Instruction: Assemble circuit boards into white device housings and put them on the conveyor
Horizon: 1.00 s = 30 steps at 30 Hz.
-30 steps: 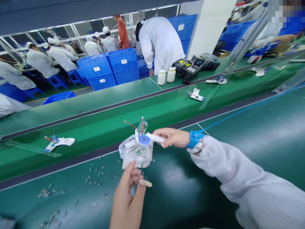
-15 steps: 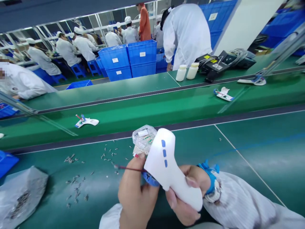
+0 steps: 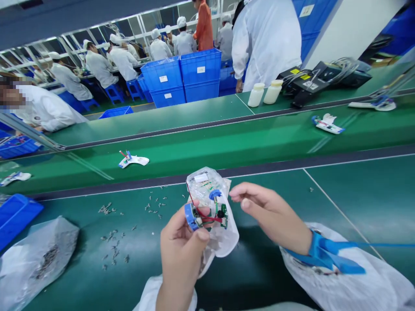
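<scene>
Person wears white, long-sleeved work clothing. Left grip (image 3: 181, 248) bare, right grip (image 3: 270, 211) bare too. Left sleeve (image 3: 151, 296) plain white, only a short, creased stretch in frame. Right sleeve (image 3: 369, 287) white, loose, thin-looking fabric, wrinkled and puffed out near the wrist. Bright blue strap (image 3: 315, 250) around right wrist, flat loose end sticking out; thin blue cord (image 3: 385, 245) off to frame edge. Small detail under strap, too blurred to identify.
</scene>
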Each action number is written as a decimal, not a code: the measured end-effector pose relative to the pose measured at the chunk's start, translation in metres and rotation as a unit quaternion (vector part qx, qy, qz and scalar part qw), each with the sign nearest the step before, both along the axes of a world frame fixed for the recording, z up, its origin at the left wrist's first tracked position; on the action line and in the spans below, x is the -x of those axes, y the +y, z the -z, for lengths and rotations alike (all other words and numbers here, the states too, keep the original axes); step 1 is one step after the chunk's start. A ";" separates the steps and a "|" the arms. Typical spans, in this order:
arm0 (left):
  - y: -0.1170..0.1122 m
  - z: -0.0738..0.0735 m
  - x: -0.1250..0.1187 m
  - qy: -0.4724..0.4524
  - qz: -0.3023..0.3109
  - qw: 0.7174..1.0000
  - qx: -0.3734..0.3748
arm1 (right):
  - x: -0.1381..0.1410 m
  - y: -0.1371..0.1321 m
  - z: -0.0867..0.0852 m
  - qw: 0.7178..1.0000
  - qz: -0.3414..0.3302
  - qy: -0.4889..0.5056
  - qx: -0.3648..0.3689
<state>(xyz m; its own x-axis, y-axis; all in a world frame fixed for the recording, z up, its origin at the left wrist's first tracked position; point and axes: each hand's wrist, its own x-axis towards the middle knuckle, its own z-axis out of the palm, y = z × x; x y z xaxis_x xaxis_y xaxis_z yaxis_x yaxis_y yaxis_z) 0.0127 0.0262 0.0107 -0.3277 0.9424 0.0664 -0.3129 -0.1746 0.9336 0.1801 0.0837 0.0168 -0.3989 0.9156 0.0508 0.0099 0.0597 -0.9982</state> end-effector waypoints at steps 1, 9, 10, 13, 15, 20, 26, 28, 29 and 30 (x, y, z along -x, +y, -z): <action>-0.002 0.000 -0.001 0.036 -0.002 0.999 0.007 | 0.002 -0.001 -0.009 0.998 0.029 -0.013 -0.054; -0.011 -0.010 0.000 0.405 -0.036 0.911 0.067 | 0.024 -0.010 -0.028 0.989 -0.080 -0.050 -0.115; -0.011 -0.010 0.001 0.414 -0.027 0.907 0.066 | 0.024 -0.008 -0.025 0.989 -0.083 -0.037 -0.113; -0.010 -0.007 0.003 0.379 0.014 0.923 0.058 | 0.022 0.001 -0.019 0.988 -0.090 0.016 -0.124; -0.009 -0.005 0.003 0.315 0.020 0.947 0.066 | 0.019 0.009 -0.016 0.985 -0.093 0.036 -0.138; -0.010 -0.004 0.002 0.248 0.025 0.967 0.056 | 0.020 0.028 -0.018 0.985 -0.025 -0.087 -0.150; -0.008 -0.005 0.014 0.503 0.063 0.856 -0.101 | 0.022 0.033 -0.024 0.928 -0.287 -0.142 -0.191; -0.007 -0.005 0.016 0.553 0.062 0.820 -0.133 | 0.021 0.030 -0.022 0.935 -0.291 -0.120 -0.161; -0.006 -0.006 0.016 0.568 0.049 0.810 -0.138 | 0.021 0.028 -0.021 0.940 -0.289 -0.111 -0.142; -0.006 -0.006 0.015 0.579 0.037 0.802 -0.140 | 0.020 0.026 -0.019 0.944 -0.288 -0.103 -0.125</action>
<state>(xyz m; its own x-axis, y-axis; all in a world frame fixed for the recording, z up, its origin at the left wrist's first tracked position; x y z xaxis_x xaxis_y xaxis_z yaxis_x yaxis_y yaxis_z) -0.0024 0.0202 0.0165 0.1631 0.8514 0.4985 0.7165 -0.4496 0.5334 0.1596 0.1095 0.0355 -0.8520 0.5133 0.1036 0.0956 0.3470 -0.9330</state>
